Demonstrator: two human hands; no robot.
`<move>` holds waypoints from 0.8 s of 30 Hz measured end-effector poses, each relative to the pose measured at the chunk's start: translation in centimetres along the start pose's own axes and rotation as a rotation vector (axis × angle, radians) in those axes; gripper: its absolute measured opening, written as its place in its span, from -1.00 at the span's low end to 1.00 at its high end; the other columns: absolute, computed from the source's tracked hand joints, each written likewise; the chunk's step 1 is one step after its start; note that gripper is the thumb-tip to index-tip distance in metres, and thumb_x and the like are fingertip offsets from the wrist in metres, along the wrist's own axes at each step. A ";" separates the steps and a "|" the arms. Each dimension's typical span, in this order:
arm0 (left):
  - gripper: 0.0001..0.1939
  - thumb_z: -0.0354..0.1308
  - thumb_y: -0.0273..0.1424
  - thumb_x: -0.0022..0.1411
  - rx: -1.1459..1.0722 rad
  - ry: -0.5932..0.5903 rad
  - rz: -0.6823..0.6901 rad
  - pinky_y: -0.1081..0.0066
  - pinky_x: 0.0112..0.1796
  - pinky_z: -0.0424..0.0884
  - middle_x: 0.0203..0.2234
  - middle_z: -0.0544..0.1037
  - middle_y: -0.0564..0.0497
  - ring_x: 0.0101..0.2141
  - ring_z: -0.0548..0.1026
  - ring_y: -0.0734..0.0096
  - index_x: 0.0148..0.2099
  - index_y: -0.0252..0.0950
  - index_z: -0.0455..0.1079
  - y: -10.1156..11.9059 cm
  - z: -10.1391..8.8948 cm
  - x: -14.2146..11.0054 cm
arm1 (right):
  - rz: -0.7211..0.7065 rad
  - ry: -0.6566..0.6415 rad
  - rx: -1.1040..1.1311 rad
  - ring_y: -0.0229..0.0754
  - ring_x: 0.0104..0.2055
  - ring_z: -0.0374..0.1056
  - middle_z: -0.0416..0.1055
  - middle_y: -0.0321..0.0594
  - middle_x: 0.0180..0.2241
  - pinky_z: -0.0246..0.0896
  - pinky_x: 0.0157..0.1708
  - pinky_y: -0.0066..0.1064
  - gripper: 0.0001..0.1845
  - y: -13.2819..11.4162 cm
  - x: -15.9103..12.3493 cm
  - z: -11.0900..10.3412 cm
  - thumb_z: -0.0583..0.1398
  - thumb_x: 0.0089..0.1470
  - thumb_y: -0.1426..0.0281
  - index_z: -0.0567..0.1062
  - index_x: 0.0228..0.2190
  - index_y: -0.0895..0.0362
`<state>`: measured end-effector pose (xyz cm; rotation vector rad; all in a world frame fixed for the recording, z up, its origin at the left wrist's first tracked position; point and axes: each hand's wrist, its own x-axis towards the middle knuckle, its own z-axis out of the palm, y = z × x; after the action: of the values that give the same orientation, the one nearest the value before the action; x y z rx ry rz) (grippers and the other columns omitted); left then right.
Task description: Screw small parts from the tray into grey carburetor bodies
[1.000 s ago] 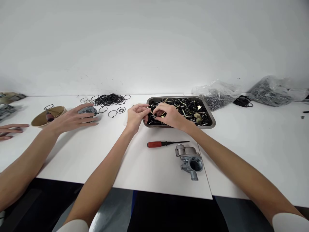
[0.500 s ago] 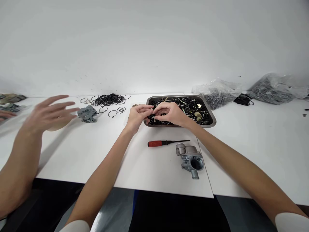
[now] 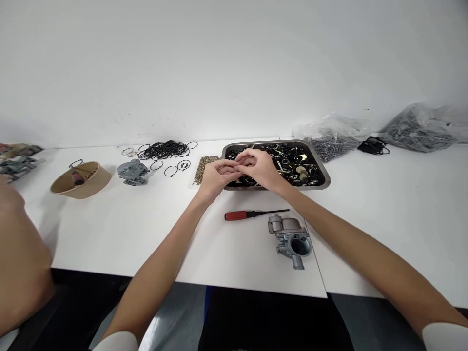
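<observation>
My left hand (image 3: pixel 218 178) and my right hand (image 3: pixel 259 168) meet fingertip to fingertip above the left part of a metal tray (image 3: pixel 326 183). Both are closed in a pinch, and whatever lies between the fingers is too small or hidden to make out. Black rings, clips and small brass-coloured parts (image 3: pixel 302 170) fill the tray. Just left of it, partly behind my left hand, is a white dish of small brass pieces (image 3: pixel 205 165). Nearer to me lie a red-handled screwdriver (image 3: pixel 237 215) and a metal carburetor (image 3: pixel 292 241), neither touched by my hands.
Black rubber rings (image 3: pixel 166 150) are heaped at the back left, near a second carburetor (image 3: pixel 132 172). Further left stands a tan bowl (image 3: pixel 87 187) beside a co-worker's arm (image 3: pixel 22 253). Plastic bags of small parts (image 3: pixel 329 141) and a black bundle (image 3: pixel 373 145) sit along the wall.
My fingers have drawn closer together over the tray. The co-worker's hand has pulled back left, uncovering the tan bowl. The view has shifted slightly.
</observation>
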<state>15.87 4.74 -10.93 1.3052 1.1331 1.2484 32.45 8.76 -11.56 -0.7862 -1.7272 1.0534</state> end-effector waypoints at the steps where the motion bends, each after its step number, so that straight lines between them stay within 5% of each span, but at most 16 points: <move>1: -0.63 0.48 -0.42 -0.16 0.019 0.009 0.019 0.37 -0.32 0.53 -0.49 0.61 -0.02 -0.47 0.56 0.40 -0.23 -0.38 0.57 0.0 0.0 0.1 | -0.004 0.012 -0.049 -0.16 -0.27 0.47 0.53 -0.17 -0.32 0.42 -0.24 -0.32 -0.84 -0.1 0.0 -0.1 0.33 0.02 0.39 0.53 -0.31 0.16; 5: -0.75 0.38 -0.39 -0.04 0.055 0.064 0.097 0.42 -0.41 0.47 -0.53 0.57 0.01 -0.50 0.51 0.45 -0.25 -0.36 0.57 0.0 -0.4 0.3 | 0.022 -0.066 -0.261 -0.20 -0.32 0.41 0.53 -0.16 -0.29 0.33 -0.28 -0.34 -0.85 -0.7 0.3 -1.6 0.27 0.12 0.37 0.55 -0.26 0.17; 12: -0.88 0.26 -0.43 0.02 0.055 0.101 0.131 0.46 -0.57 0.39 -0.51 0.54 0.00 -0.63 0.44 0.52 -0.35 -0.37 0.53 0.4 -0.8 0.4 | -0.006 -0.476 -0.495 -0.12 -0.22 0.39 0.51 -0.15 -0.23 0.26 -0.22 -0.32 -0.82 -0.5 0.1 -3.1 0.27 0.12 0.30 0.63 -0.27 0.11; 24: -0.88 0.22 -0.44 0.02 0.073 0.066 0.103 0.47 -0.61 0.35 -0.51 0.52 0.00 -0.65 0.42 0.53 -0.35 -0.37 0.51 0.4 -0.6 0.2 | -0.035 -0.564 -0.529 -0.10 -0.21 0.35 0.45 -0.14 -0.23 0.21 -0.22 -0.31 -0.77 0.5 0.4 -3.2 0.28 0.09 0.34 0.66 -0.21 0.11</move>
<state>15.30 4.95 -10.52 1.4008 1.1803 1.3450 35.27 10.26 -11.20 -0.8187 -2.5554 0.8443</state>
